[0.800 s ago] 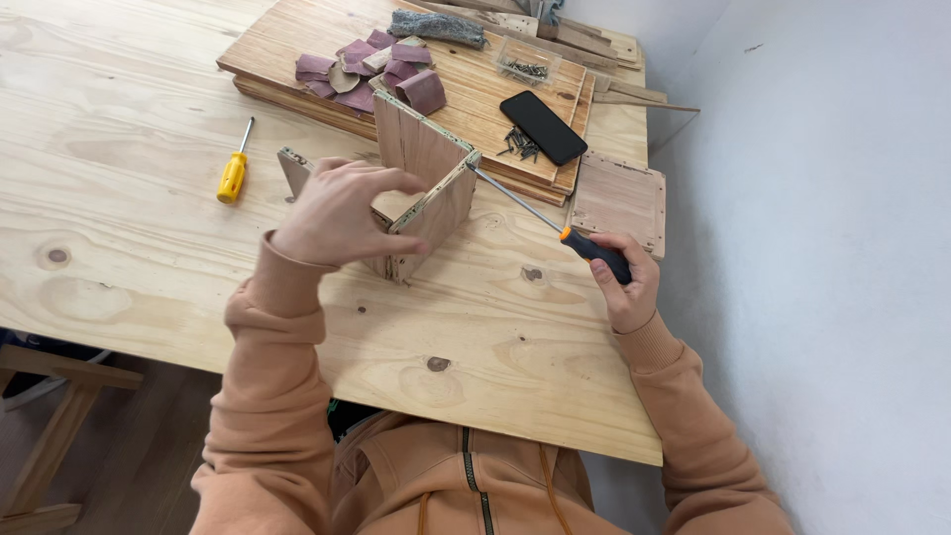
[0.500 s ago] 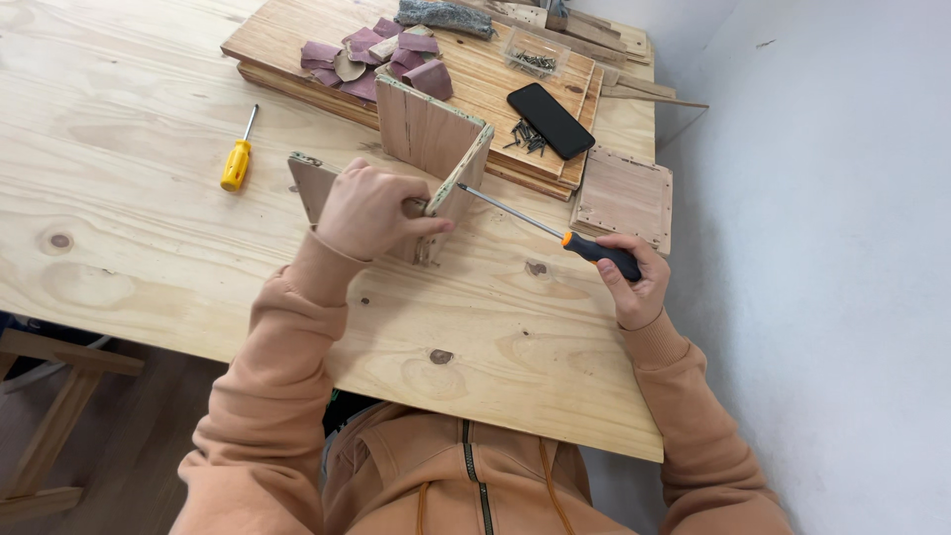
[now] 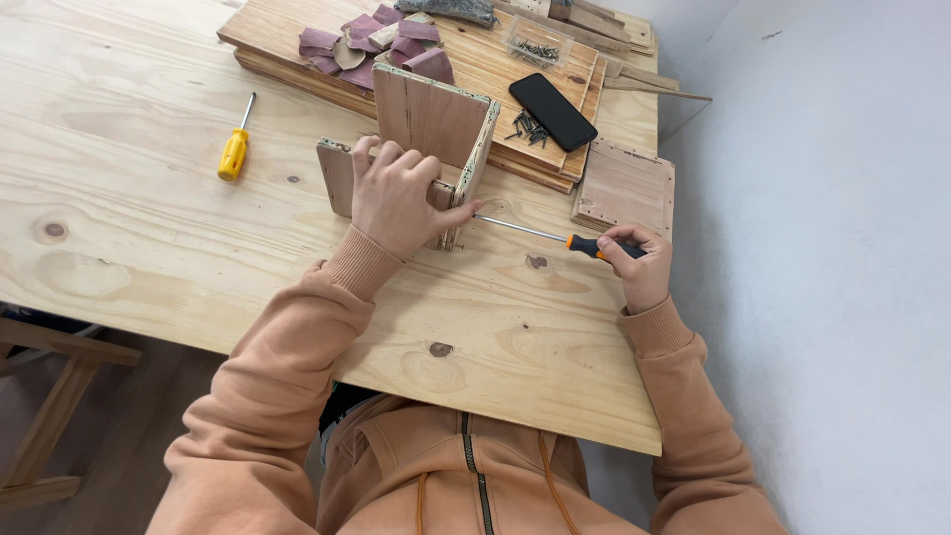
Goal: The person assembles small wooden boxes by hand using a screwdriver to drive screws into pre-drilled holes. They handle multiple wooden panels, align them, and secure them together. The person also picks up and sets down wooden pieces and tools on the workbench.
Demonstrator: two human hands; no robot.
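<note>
I see the left hand (image 3: 398, 196) clamped over the plywood box (image 3: 433, 149); the right hand (image 3: 639, 263), beside the box, grips a screwdriver (image 3: 555, 238) aimed level at its side.

Matt pale pine table (image 3: 149, 198), raw plywood box (image 3: 436, 124), glossy black phone (image 3: 553, 111)

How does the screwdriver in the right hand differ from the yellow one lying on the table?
The screwdriver in the right hand has an orange-and-black handle; the yellow screwdriver has an all-yellow one. The held one has a longer shaft, its tip at the wooden box; the yellow one lies untouched left of the box. Both have thin metal shafts.
</note>
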